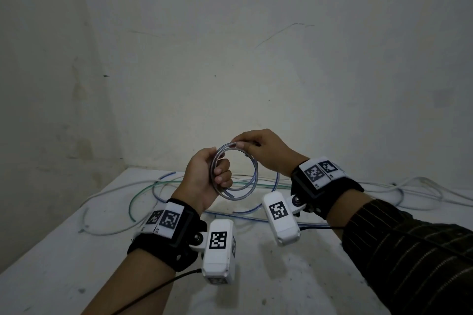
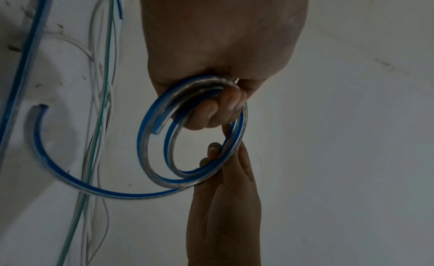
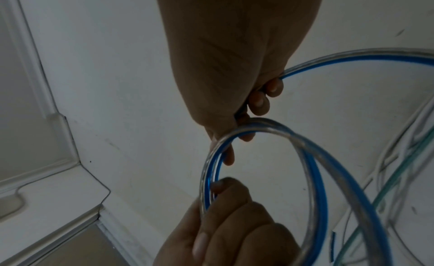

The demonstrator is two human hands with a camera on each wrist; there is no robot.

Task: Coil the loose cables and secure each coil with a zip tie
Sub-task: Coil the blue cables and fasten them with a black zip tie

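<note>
Head view: left hand (image 1: 204, 176) grips the blue cable (image 1: 252, 176) coil, right hand (image 1: 266, 151) fingers pinch it. Other cables (image 1: 143, 186) lie loose at the table's (image 1: 64, 250) back edge; no tie yet.

The table (image 1: 76, 250) is seen from above by the head camera; the cable ring (image 2: 195, 140) is shown close up, perhaps from below, by both wrist cameras.

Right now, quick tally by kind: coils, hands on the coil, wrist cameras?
blue-striped coil: 1
hands gripping it: 2 (left hand, right hand)
wrist cameras: 2 (left wrist camera, right wrist camera)
Total: 5
</note>
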